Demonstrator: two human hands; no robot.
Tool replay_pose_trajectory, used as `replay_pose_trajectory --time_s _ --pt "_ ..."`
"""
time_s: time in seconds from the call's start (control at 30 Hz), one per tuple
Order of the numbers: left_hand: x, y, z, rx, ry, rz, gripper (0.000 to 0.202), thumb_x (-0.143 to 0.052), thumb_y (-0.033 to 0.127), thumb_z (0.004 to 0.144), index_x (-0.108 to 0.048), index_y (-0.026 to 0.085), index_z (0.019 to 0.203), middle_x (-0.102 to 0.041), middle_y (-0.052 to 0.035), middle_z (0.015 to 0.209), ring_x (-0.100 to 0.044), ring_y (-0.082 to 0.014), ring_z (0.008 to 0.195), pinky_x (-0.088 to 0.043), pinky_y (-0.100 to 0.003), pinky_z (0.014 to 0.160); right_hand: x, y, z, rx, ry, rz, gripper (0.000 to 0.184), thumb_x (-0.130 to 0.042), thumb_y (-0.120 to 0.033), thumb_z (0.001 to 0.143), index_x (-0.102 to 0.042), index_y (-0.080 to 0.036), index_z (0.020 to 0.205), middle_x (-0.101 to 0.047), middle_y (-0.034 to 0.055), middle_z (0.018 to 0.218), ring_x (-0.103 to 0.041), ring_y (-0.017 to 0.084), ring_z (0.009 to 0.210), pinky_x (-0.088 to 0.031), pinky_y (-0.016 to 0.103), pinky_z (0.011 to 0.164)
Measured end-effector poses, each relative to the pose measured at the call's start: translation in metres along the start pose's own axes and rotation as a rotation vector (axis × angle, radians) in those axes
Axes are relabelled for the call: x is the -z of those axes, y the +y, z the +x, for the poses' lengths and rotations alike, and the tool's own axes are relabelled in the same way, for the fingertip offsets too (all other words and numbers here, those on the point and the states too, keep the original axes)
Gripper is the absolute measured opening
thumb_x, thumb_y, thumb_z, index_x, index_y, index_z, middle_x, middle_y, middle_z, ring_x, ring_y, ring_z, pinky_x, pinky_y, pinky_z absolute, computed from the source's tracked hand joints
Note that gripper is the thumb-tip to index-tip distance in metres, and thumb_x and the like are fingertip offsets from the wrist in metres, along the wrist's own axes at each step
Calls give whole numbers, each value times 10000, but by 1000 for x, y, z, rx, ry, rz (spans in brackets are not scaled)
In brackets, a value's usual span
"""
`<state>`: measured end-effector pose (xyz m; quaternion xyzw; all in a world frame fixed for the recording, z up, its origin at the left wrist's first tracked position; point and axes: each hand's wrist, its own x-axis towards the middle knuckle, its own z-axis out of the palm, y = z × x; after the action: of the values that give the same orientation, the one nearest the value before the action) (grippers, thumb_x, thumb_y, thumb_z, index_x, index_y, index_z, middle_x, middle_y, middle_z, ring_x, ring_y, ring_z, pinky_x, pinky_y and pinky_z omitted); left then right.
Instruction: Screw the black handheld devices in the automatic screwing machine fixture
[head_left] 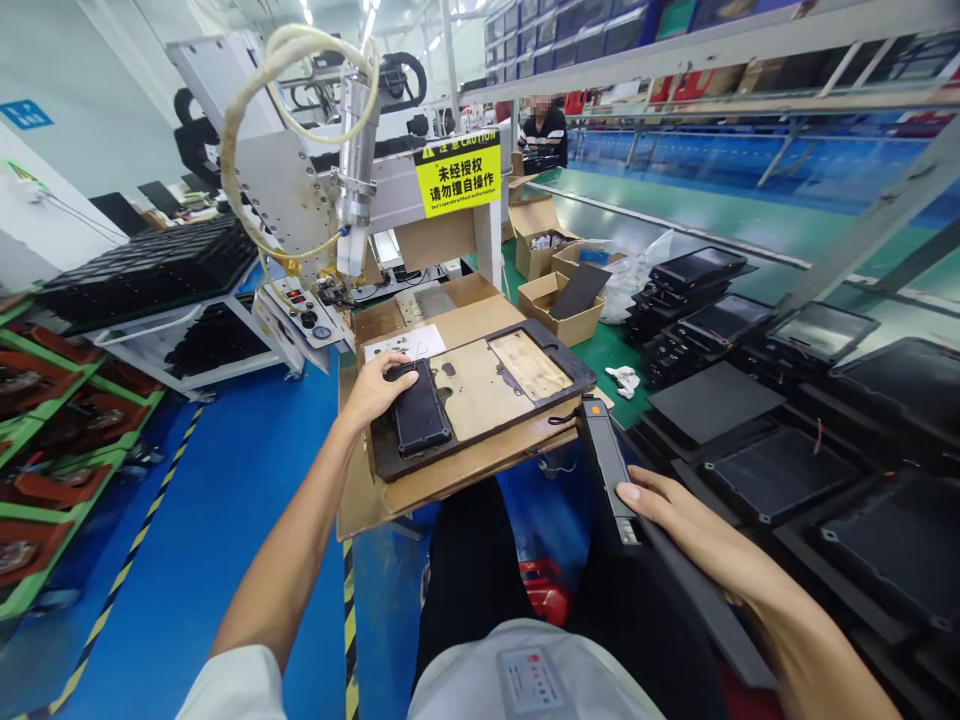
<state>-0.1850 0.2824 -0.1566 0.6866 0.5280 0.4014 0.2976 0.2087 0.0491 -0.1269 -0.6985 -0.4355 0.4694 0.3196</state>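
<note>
While the left hand (pixel 381 386) pinches a black panel (pixel 421 410) lying at the fixture (pixel 576 372)'s left end — its right recess (pixel 529 365) uncovered — the right hand (pixel 682 515) clasps a dark device (pixel 606 455) alongside.

Ceiling lamps (pixel 368 24) light the room brightly, green floor (pixel 637 225) glares, edges stretch.
</note>
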Motion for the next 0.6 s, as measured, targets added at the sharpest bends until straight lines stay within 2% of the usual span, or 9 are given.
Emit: replay_pose_trajectory --time_s 0.2,0.33,0.43,0.5,0.6 --pt "4 1 -6 -25 -11 149 424 -782 479 807 -746 196 1121 -765 -120 1194 -685 -333 1134 -479 -496 1069 6 13 10 33 -75 -15 702 -622 -823 736 -737 -198 1034 -783 126 1073 -688 425 1137 -553 458 990" --pt "8 -2 -10 -34 -13 243 436 -771 491 812 -768 208 1144 -770 -132 1178 -678 -360 1131 -490 -526 1044 8 14 13 22 -80 -76 683 -595 -834 764 -740 -207 992 -780 132 1100 -693 428 1095 -562 476 954" --pt "8 -4 -13 -65 3 305 423 -737 483 847 -781 238 1190 -752 -123 1256 -609 -382 1252 -439 -555 1111 6 12 10 7 -79 -64 682 -583 -840 763 -750 -219 992 -788 129 1062 -704 431 1087 -575 481 947" --pt "8 -5 -15 -90 14 330 447 -705 470 878 -758 255 1266 -726 -107 1335 -569 -373 1318 -406 -549 1155 5 13 10 4 -41 -42 688 -593 -824 757 -758 -226 1055 -790 132 1100 -692 436 1158 -566 482 995" --pt "9 -9 -16 -104 24 349 572 -664 457 917 -637 270 1456 -686 -103 1415 -566 -354 1346 -409 -541 1165 5 19 14 -10 8 -50 716 -641 -785 709 -752 -228 1144 -766 138 1240 -645 434 1279 -539 483 1070"
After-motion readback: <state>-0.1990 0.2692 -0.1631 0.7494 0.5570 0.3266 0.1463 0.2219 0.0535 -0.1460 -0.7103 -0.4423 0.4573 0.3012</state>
